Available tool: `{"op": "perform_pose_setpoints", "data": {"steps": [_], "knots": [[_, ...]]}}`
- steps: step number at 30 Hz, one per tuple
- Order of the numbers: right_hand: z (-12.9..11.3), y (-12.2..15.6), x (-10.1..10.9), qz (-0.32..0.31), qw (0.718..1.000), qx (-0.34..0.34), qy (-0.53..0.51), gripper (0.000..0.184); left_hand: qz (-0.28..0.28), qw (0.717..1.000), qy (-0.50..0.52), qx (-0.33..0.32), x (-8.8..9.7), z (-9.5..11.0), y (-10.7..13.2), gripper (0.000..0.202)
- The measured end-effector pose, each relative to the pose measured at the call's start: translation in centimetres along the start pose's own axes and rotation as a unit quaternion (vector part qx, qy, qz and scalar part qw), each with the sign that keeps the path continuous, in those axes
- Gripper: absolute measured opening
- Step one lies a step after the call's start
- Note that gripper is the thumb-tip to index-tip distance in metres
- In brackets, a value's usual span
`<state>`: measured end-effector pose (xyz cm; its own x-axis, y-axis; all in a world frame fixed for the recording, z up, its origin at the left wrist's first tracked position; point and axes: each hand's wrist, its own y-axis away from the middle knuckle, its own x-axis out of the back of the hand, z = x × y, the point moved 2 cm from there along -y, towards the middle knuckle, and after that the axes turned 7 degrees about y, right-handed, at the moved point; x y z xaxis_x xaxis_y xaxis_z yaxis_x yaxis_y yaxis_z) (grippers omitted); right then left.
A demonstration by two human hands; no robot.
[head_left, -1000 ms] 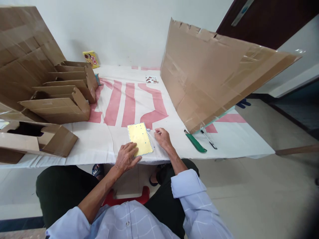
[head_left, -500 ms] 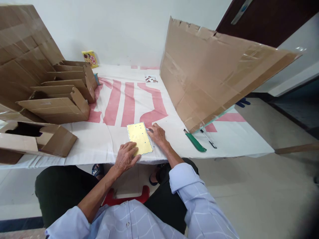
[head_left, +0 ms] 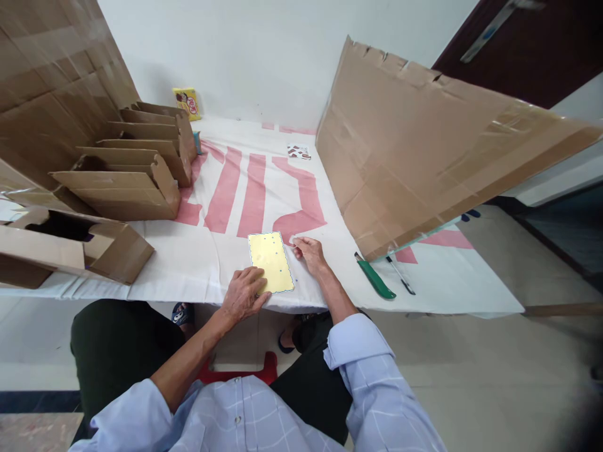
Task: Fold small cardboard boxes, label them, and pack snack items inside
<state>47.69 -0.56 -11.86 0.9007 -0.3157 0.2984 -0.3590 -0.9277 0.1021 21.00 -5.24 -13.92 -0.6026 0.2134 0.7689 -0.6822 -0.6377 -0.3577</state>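
Observation:
A yellow rectangular sheet [head_left: 271,262] with small dots lies flat near the front edge of the white cloth-covered table [head_left: 202,257]. My left hand [head_left: 245,292] rests on the sheet's near left corner, fingers flat and spread. My right hand [head_left: 308,251] sits just right of the sheet's far corner, fingers pinched on a small pale thing I cannot make out.
Folded cardboard boxes [head_left: 127,182] stand at the left. A large cardboard sheet [head_left: 424,144] leans at the right. A green-handled knife [head_left: 375,279] and a pen [head_left: 399,274] lie beside it. A yellow packet [head_left: 187,102] and a small patterned packet [head_left: 299,151] lie at the back.
My right hand went to the sheet's far right corner and now holds a pinch there. My left hand stays on the sheet. The camera view shifted slightly.

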Motion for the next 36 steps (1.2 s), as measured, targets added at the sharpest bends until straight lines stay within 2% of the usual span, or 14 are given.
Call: {"op": "perform_pose_setpoints", "data": {"steps": [9, 14, 19, 21, 25, 30, 33, 36], "knots": [[-0.3, 0.1, -0.6, -0.014, 1.0, 0.006, -0.018, 0.043, -0.003, 1.0, -0.002, 0.002, 0.0, 0.1, 0.0, 0.017], [-0.3, -0.7, -1.5, 0.003, 0.999, 0.039, 0.031, 0.043, 0.001, 1.0, -0.001, 0.004, -0.1, 0.2, -0.1, 0.015], [-1.0, -2.6, -2.9, 0.041, 0.988, 0.097, 0.11, 0.027, 0.001, 1.0, -0.002, 0.005, -0.1, 0.3, -0.2, 0.014], [-1.3, -3.1, -3.6, 0.042, 0.97, 0.14, 0.192, 0.02, -0.006, 1.0, 0.002, 0.006, 0.0, 0.3, -0.2, 0.014], [-1.3, -3.3, -4.9, 0.009, 0.875, 0.241, 0.42, 0.026, -0.015, 1.0, 0.002, 0.009, 0.1, 0.3, -0.3, 0.015], [-0.3, -2.6, -4.9, -0.022, 0.823, 0.303, 0.481, 0.025, -0.022, 1.0, 0.003, 0.016, 0.0, 0.3, -0.3, 0.016], [0.3, -2.6, -4.5, -0.019, 0.816, 0.334, 0.471, 0.026, -0.023, 1.0, 0.004, 0.02, 0.0, 0.4, -0.3, 0.016], [0.8, -3.0, -4.2, -0.004, 0.841, 0.332, 0.427, 0.03, -0.023, 0.999, 0.007, 0.022, 0.1, 0.4, -0.3, 0.016]]}}
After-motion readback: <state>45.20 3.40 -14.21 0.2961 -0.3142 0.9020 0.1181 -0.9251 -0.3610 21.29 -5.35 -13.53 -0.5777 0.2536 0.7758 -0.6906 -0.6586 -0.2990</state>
